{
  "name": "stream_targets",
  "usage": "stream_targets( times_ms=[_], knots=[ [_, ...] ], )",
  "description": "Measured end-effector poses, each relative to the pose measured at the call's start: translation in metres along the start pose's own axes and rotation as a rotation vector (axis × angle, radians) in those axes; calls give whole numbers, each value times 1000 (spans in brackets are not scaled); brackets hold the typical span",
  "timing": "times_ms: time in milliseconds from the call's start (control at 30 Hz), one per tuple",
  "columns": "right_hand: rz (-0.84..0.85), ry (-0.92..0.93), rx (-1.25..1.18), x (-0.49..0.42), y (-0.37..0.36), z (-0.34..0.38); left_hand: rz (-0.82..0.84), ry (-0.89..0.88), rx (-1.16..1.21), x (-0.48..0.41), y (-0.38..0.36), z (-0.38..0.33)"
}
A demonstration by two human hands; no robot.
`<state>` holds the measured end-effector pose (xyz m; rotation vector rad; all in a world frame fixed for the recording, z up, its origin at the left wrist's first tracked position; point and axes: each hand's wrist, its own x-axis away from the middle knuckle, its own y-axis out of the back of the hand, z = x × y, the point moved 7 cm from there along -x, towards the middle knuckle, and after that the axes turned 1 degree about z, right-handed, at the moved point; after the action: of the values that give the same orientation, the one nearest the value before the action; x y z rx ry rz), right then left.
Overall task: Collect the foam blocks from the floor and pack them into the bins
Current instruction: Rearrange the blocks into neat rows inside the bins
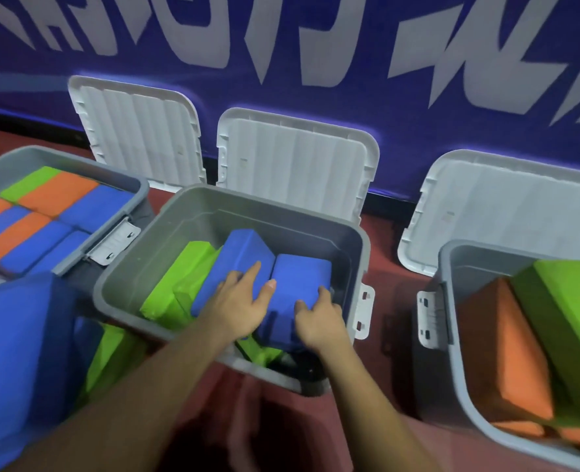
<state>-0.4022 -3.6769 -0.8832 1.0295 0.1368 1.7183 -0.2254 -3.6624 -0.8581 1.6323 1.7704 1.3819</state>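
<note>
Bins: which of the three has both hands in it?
The middle bin: both hands rest on blue blocks there. The left bin and right bin are untouched.

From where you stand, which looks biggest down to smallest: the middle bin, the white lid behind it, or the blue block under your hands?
1. Middle bin
2. White lid, though it stands farther off
3. Blue block

Large white letters are running across the blue banner (316,46) behind the bins, but they are showing upside down, blurred and unreadable.

Blue foam blocks (300,281) tilted in the grey middle bin (353,247).
</note>
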Motion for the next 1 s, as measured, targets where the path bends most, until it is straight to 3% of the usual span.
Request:
stream_targets(
  times_ms=[267, 433, 567, 733, 900, 1000],
  knots=[
    [100, -184, -37, -53, -22, -11, 223, 49, -45, -48, -64, -6],
    [46, -254, -90, -78, -40, -27, 296, 111, 17, -72, -117, 23],
    [23, -267, -87, -75, -35, -27, 226, 115, 231, -75, -104, 16],
    [-53, -159, -141, -50, -13, -18, 79, -81, 398, -87, -36, -17],
    [-138, -40, -275, -33, 14, 0, -35, -146, 835, -84, -4, -41],
    [-203, -44, -339, -33, 21, 3, 57, -157, 900, -85, -15, -64]
  ],
)
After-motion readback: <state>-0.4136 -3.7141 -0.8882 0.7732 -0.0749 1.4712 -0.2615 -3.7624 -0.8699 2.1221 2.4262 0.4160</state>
